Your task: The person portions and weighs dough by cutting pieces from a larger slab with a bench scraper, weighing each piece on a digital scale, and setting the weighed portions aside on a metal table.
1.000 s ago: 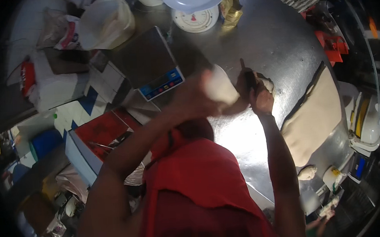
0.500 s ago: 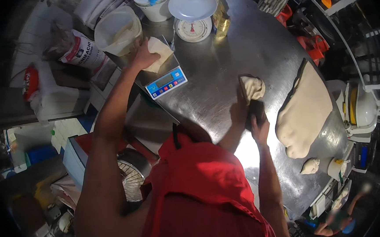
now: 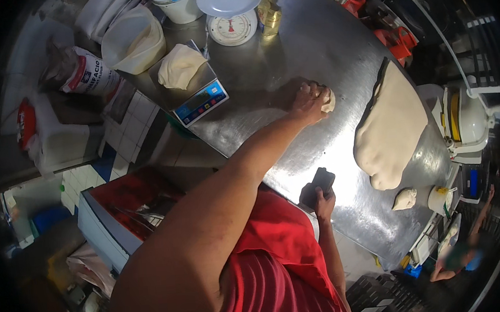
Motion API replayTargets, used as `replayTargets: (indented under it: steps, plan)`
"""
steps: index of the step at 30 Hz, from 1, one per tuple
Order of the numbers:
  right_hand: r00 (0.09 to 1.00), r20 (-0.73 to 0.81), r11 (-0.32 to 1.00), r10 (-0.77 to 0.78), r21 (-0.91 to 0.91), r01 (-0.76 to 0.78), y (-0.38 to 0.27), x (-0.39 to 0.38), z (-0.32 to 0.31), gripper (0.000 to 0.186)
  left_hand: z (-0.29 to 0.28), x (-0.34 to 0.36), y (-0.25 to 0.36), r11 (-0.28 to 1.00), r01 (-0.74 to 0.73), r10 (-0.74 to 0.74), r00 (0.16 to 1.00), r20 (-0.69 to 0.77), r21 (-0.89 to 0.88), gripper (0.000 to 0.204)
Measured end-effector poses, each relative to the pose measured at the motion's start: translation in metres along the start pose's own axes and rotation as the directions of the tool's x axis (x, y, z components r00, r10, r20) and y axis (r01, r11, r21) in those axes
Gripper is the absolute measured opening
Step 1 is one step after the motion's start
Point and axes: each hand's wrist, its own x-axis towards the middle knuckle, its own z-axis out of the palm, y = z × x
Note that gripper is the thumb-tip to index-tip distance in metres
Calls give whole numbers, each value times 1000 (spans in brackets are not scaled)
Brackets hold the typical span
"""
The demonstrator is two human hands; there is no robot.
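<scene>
My left hand (image 3: 312,104) reaches across the steel table with its fingers curled over a small piece of dough (image 3: 330,100). Close to the table's near edge, my right hand (image 3: 324,203) grips a dark rectangular dough scraper (image 3: 323,180), held off to the side of that dough. A larger lump of dough (image 3: 181,67) rests alone on the plate of a digital scale (image 3: 201,104) at the left. To the right lies a long, thick slab of dough (image 3: 391,126), with a small dough scrap (image 3: 404,199) nearer to me.
A dial scale (image 3: 232,28) with a white pan stands at the back, beside a gold packet (image 3: 270,18). White tubs (image 3: 133,41) and a flour sack (image 3: 89,74) are at the left. At the right are a small white container (image 3: 439,199) and a white machine (image 3: 469,122). Another person (image 3: 464,255) is farther off, lower right.
My left hand has let go of the dough on the digital scale and moved right to the small piece. My right hand has drawn the scraper back toward me, away from that piece.
</scene>
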Motion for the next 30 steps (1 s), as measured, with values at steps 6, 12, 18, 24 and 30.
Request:
replayTargets:
  steps: [6, 12, 18, 24, 30]
  plan:
    - [1000, -8, 994, 21, -112, -22, -8, -3, 0, 36, -12, 8, -12, 920, 61, -50, 998, 39, -386, 57]
    - [1000, 26, 982, 0, -190, 5, -29, 6, 2, 40, 30, -59, -22, 784, 140, -227, 971, -70, -605, 38]
    - [978, 119, 891, -171, -405, 205, -139, 39, 31, 37, 47, -97, -56, 612, -6, -221, 959, -178, -791, 30]
    - [911, 239, 683, -335, -604, 410, -200, 86, 93, 31, 14, -117, -45, 760, 106, -240, 963, -126, -641, 24]
    - [905, 358, 536, -229, -730, 424, -158, 93, 133, 35, 24, -137, -58, 810, 70, -201, 966, -164, -582, 21]
